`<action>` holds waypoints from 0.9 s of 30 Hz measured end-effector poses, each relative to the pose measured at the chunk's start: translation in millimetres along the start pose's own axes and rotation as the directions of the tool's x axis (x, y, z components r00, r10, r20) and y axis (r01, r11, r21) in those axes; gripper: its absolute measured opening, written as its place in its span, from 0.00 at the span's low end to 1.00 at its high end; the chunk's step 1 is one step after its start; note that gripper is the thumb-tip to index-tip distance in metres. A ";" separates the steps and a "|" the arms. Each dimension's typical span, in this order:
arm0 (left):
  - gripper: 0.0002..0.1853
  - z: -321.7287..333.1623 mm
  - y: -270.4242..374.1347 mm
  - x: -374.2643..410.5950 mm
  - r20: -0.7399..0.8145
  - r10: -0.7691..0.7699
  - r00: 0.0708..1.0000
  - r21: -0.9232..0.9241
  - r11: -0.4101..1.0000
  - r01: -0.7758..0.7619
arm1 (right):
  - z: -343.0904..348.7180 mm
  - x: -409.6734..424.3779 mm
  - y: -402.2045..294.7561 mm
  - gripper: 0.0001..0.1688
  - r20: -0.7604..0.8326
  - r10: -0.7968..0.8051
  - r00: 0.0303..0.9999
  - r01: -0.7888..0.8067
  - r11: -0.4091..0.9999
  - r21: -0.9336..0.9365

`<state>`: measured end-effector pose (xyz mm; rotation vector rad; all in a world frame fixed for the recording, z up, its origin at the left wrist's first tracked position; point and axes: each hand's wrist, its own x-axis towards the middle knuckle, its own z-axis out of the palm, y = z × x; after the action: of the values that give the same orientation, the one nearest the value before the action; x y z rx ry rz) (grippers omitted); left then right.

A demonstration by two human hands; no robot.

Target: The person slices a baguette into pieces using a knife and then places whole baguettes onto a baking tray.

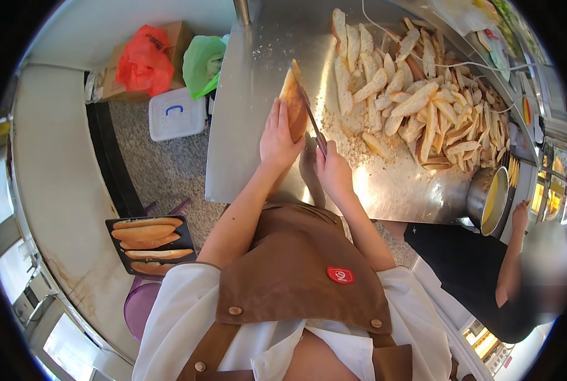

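A long baguette-like bread loaf (295, 104) lies lengthwise before me on a stainless steel table (243, 119). My left hand (279, 135) holds it from above, fingers flat along its left side and thumb at its right. In my right hand (334, 169) is the handle of a long knife (312, 115). The blade runs along the loaf's right side, its tip near the far end. How deep the edge sits in the bread cannot be told. My left forearm covers part of the loaf's near end. To the right is a large heap of cut bread pieces (421, 107) among crumbs.
A metal pot (476, 197) with yellow contents stands at the table's right corner, near a person in black (469, 262). A white cable (426, 59) crosses above the heap. At left are a black tray (190, 238) of loaves, a lidded white box (176, 121) and plastic bags (145, 62).
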<state>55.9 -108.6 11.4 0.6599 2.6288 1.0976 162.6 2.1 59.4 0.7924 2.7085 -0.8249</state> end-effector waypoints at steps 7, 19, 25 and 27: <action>0.51 4.2 -4.9 1.7 0.004 -0.020 1.000 -0.056 0.998 0.021 | 8.6 29.3 -2.1 0.15 -0.089 -0.075 0.993 0.078 0.996 0.034; 0.52 9.3 -6.3 0.1 -0.029 0.134 0.991 0.088 0.988 -0.131 | 13.3 38.4 3.4 0.17 -0.116 -0.071 0.991 0.075 0.997 0.032; 0.52 4.3 -3.7 2.1 0.016 0.067 0.998 0.062 0.996 -0.067 | 27.6 -3.4 28.5 0.17 -0.035 0.010 0.999 -0.004 0.988 0.156; 0.52 7.8 -7.1 1.7 -0.004 0.089 0.996 0.016 0.996 -0.089 | 24.4 -23.7 37.0 0.16 -0.026 0.013 1.000 -0.009 0.988 0.151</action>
<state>55.0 -107.4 0.8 0.7854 2.6377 1.1054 203.5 3.9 30.3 0.8544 2.6866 -1.0346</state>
